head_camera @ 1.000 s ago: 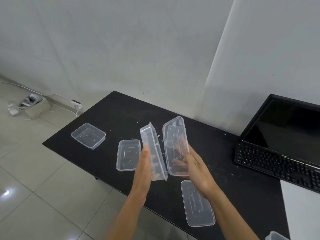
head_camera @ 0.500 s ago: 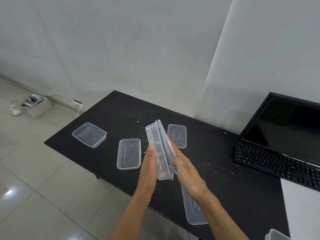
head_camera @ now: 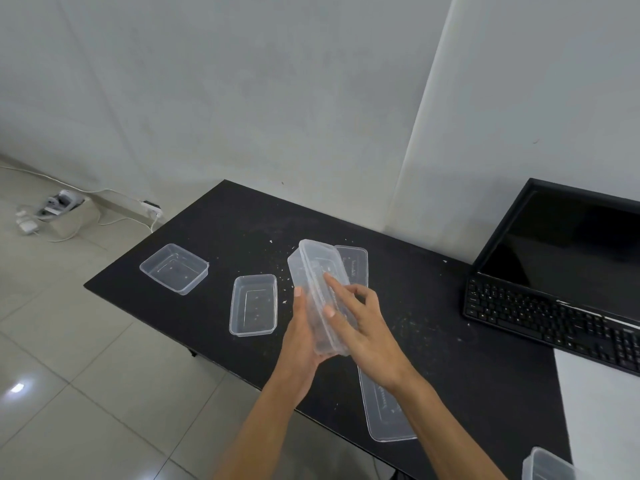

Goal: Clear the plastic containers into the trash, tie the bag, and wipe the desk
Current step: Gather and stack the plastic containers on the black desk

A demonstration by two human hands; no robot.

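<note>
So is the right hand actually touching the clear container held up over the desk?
Touching. In the head view, the index finger and thumb of the right hand lie against the held container.

- My left hand [head_camera: 304,327] and my right hand [head_camera: 363,327], at the grip, are both bare.
- The nails on my fingertips [head_camera: 327,277] look short and plain, though they are small and slightly blurred here.
- Back from the grip, my left forearm [head_camera: 263,420] and right forearm [head_camera: 446,420] are bare from the wrists to the lower edge, where the view cuts them off.
</note>
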